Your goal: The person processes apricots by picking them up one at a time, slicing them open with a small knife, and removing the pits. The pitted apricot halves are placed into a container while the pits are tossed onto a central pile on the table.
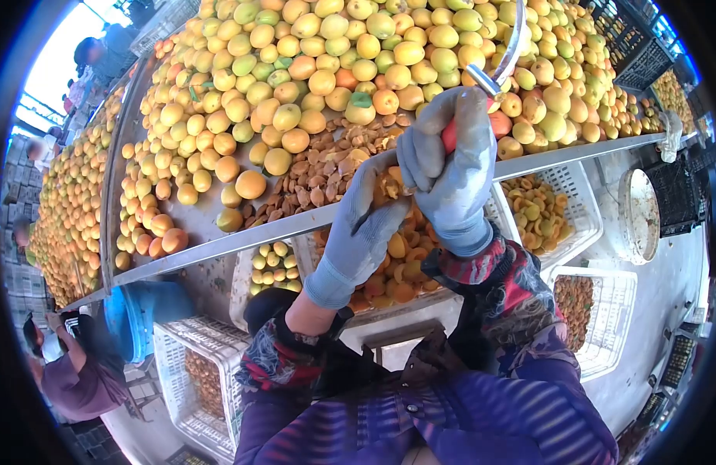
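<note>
My left hand, in a grey-blue glove, is closed on a piece of apricot at the table's front edge. Beside it my right hand, gloved too, grips the red handle of a curved metal tool, whose blade points up and away. Both hands are close together above a crate of halved apricots. Brown pits lie in a heap just beyond my left hand. Whole yellow-orange apricots are piled over the metal table.
The table's metal rim runs in front of me. White crates with pits stand below, and another crate holds apricot halves. A blue barrel, a white bucket and a person at left are in view.
</note>
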Available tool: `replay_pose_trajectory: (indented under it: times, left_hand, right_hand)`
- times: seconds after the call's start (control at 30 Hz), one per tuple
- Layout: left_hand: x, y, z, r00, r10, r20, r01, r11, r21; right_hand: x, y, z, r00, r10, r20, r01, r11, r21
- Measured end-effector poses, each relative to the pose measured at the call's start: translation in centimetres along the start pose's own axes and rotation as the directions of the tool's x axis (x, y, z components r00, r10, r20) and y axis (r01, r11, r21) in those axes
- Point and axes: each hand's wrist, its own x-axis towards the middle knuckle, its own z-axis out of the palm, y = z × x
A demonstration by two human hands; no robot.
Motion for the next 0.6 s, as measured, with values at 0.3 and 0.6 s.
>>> replay_pose_trajectory:
  times: [0.3, 0.6]
  left_hand:
    - [0.1, -0.5, -1.1, 0.981, 0.181, 0.074, -0.196, 0.903, 0.382]
    - [0.0, -0.6, -1.1, 0.976, 0.212, 0.048, -0.211, 0.873, 0.440]
  right_hand:
    - [-0.3, 1.1, 0.6, 0.997, 0.031, -0.064, -0.036, 0.996, -0.079]
    - [0.6, 2.0, -0.5, 0.919, 0.343, -0.196, -0.254, 0.893, 0.371]
